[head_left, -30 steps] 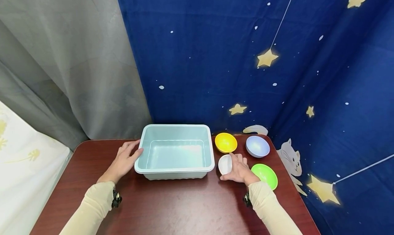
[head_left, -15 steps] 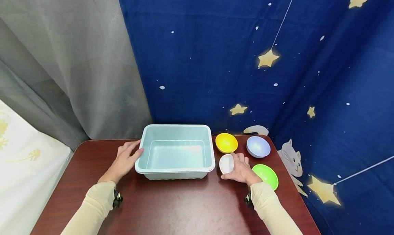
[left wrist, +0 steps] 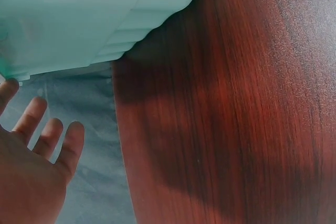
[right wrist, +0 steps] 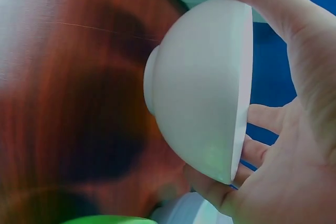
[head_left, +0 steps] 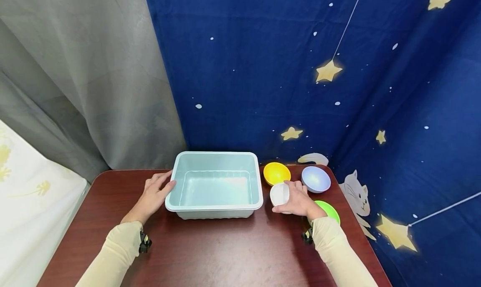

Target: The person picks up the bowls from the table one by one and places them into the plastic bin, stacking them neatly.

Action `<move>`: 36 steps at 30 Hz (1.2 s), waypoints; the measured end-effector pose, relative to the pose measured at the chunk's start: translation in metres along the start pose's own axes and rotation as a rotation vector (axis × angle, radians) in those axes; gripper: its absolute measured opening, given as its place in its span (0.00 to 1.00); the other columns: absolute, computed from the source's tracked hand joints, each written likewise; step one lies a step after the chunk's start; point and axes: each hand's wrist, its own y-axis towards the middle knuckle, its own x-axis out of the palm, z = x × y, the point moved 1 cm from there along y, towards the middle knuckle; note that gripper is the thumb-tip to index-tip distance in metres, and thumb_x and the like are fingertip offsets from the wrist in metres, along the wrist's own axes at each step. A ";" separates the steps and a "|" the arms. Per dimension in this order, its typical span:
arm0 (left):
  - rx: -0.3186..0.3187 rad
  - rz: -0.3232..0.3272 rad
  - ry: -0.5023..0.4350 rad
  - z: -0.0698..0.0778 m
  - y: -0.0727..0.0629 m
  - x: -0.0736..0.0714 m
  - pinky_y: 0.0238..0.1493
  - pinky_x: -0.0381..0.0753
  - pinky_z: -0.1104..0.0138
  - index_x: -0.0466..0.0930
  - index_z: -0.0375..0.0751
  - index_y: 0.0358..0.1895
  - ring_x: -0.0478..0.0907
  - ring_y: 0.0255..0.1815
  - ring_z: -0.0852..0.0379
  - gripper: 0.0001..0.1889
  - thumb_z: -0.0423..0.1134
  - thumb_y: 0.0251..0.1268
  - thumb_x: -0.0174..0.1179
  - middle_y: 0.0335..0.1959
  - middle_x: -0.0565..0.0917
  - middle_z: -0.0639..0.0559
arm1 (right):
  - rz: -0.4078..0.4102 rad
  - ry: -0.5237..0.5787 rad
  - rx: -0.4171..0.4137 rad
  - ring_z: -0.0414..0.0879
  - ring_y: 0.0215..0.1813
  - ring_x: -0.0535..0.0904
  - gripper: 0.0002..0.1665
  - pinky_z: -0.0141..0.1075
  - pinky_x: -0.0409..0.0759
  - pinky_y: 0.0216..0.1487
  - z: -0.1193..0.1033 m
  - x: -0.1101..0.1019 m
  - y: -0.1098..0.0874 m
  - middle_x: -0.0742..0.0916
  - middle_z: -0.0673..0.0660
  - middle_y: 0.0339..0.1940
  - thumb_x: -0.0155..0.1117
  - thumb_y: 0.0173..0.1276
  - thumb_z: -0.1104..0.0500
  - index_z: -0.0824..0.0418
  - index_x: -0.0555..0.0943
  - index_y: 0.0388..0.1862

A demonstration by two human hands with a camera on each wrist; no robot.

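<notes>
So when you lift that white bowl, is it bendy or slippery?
The white bowl is probably stiff: its rim looks unbent with the right hand gripping it. It may be a bit slippery, since its outside looks smooth. Bumped while standing, it might tip, as its foot is narrower than its rim.

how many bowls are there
4: the white bowl in the right hand, the yellow bowl behind it, the blue bowl right of the yellow, and the green bowl, partly hidden by the right arm.
</notes>
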 end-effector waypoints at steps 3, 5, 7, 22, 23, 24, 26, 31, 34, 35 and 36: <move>-0.005 0.001 -0.002 0.000 0.000 0.000 0.63 0.66 0.41 0.60 0.50 0.80 0.57 0.67 0.41 0.36 0.65 0.79 0.43 0.76 0.63 0.41 | -0.013 -0.011 0.000 0.60 0.60 0.63 0.71 0.50 0.66 0.56 -0.003 -0.010 0.000 0.73 0.66 0.62 0.83 0.39 0.31 0.66 0.63 0.75; -0.003 0.002 -0.005 0.000 0.000 0.001 0.62 0.65 0.41 0.60 0.49 0.80 0.57 0.67 0.40 0.36 0.64 0.79 0.43 0.76 0.64 0.40 | -0.022 -0.010 0.002 0.59 0.59 0.63 0.72 0.49 0.67 0.54 -0.006 -0.016 0.000 0.73 0.66 0.63 0.83 0.40 0.31 0.66 0.62 0.75; -0.001 0.004 -0.006 0.000 0.001 0.001 0.63 0.65 0.42 0.61 0.48 0.80 0.57 0.67 0.40 0.35 0.64 0.79 0.43 0.76 0.64 0.40 | -0.029 -0.003 0.003 0.59 0.59 0.63 0.72 0.48 0.67 0.53 -0.008 -0.021 0.001 0.72 0.66 0.63 0.83 0.40 0.31 0.66 0.61 0.76; -0.011 0.004 -0.008 -0.003 0.003 0.002 0.64 0.65 0.39 0.60 0.49 0.80 0.58 0.68 0.40 0.36 0.65 0.79 0.43 0.76 0.65 0.40 | -0.036 -0.022 -0.053 0.63 0.65 0.63 0.72 0.57 0.73 0.60 -0.028 -0.055 0.008 0.70 0.67 0.68 0.80 0.41 0.28 0.63 0.60 0.77; -0.011 0.005 -0.009 -0.004 0.002 0.002 0.64 0.65 0.39 0.60 0.49 0.80 0.58 0.68 0.40 0.36 0.65 0.79 0.43 0.76 0.65 0.40 | -0.034 -0.028 -0.060 0.63 0.65 0.63 0.72 0.57 0.73 0.59 -0.030 -0.058 0.009 0.70 0.66 0.68 0.80 0.42 0.28 0.63 0.60 0.77; -0.013 0.005 -0.012 -0.004 0.002 0.003 0.64 0.65 0.39 0.60 0.49 0.80 0.58 0.68 0.40 0.36 0.65 0.79 0.43 0.76 0.65 0.40 | -0.031 -0.030 -0.070 0.62 0.64 0.63 0.71 0.56 0.73 0.59 -0.032 -0.060 0.010 0.71 0.67 0.67 0.81 0.42 0.28 0.63 0.61 0.76; -0.013 0.006 -0.012 -0.005 0.002 0.003 0.64 0.65 0.39 0.60 0.50 0.80 0.58 0.68 0.40 0.36 0.65 0.79 0.43 0.76 0.65 0.40 | -0.030 -0.043 -0.086 0.62 0.63 0.64 0.70 0.56 0.72 0.58 -0.035 -0.065 0.011 0.73 0.66 0.65 0.81 0.42 0.29 0.63 0.61 0.76; -0.019 0.008 -0.018 -0.005 0.002 0.004 0.64 0.65 0.40 0.60 0.49 0.80 0.58 0.68 0.41 0.36 0.65 0.79 0.43 0.76 0.65 0.40 | -0.042 -0.058 -0.107 0.60 0.64 0.63 0.70 0.56 0.72 0.58 -0.046 -0.079 0.015 0.72 0.65 0.64 0.81 0.42 0.30 0.61 0.62 0.77; -0.027 0.010 -0.023 -0.005 0.002 0.004 0.65 0.65 0.40 0.60 0.50 0.80 0.58 0.68 0.40 0.36 0.65 0.78 0.43 0.76 0.65 0.41 | -0.050 -0.041 -0.108 0.60 0.65 0.63 0.70 0.55 0.73 0.58 -0.052 -0.084 0.019 0.70 0.65 0.66 0.82 0.42 0.30 0.60 0.62 0.78; -0.029 0.011 -0.024 -0.005 0.003 0.004 0.65 0.65 0.40 0.60 0.50 0.80 0.58 0.68 0.40 0.36 0.65 0.78 0.43 0.76 0.65 0.41 | -0.053 -0.031 -0.106 0.60 0.65 0.63 0.70 0.55 0.73 0.59 -0.054 -0.085 0.020 0.69 0.64 0.66 0.82 0.42 0.30 0.60 0.62 0.78; -0.031 0.012 -0.025 -0.004 0.003 0.004 0.65 0.65 0.40 0.60 0.50 0.80 0.58 0.68 0.40 0.36 0.65 0.78 0.43 0.76 0.65 0.41 | -0.056 -0.019 -0.107 0.60 0.65 0.63 0.70 0.54 0.73 0.59 -0.056 -0.086 0.021 0.69 0.65 0.67 0.82 0.42 0.31 0.60 0.62 0.78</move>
